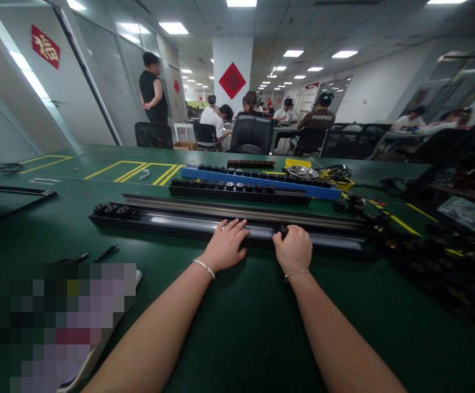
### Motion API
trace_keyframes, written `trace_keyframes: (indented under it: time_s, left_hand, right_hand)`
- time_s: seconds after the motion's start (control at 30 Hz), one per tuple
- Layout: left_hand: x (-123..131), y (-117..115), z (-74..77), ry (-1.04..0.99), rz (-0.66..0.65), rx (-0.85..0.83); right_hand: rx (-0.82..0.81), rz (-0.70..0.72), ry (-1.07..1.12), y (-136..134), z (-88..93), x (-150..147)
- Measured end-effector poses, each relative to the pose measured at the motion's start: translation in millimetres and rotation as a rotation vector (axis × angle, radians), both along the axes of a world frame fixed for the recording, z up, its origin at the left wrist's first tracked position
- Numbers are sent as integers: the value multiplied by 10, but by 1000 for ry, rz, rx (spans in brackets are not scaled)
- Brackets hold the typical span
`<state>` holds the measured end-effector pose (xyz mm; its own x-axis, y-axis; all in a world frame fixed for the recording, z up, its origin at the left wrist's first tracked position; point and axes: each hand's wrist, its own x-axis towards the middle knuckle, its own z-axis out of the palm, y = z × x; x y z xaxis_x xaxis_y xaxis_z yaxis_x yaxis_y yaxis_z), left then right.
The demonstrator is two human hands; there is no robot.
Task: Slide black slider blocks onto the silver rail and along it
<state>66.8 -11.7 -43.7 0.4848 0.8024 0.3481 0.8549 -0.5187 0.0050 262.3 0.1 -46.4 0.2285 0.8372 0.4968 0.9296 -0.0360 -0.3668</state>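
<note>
A long black rail (pixel 180 224) with a shiny channel lies across the green table before me. My left hand (pixel 226 246) rests on it with fingers stretched out and apart, holding nothing. My right hand (pixel 296 248) is closed on a small black round part (pixel 283 231) at the rail, right of the left hand; most of the part is hidden by the fingers. Several similar black round parts (pixel 111 209) sit in the rail's left end. Directly behind runs a second dark strip (pixel 237 206). A dark, blurred heap of black parts (pixel 437 256) lies to the right.
Farther back are a blue rail (pixel 323 191) and a black rail (pixel 241 195), both lined with black parts. A metal dish (pixel 302 172) and a yellow tray (pixel 298 163) stand beyond. At lower left lies a pixelated object (pixel 85 322). People sit behind chairs (pixel 252 135).
</note>
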Motion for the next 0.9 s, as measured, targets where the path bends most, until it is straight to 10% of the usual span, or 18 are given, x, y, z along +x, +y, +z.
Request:
trace_keyframes:
  time_s: [0.9]
  left_hand:
    - [-5,7,-19,-21,3,12]
  right_hand:
    - [29,-203,21,16,2,579]
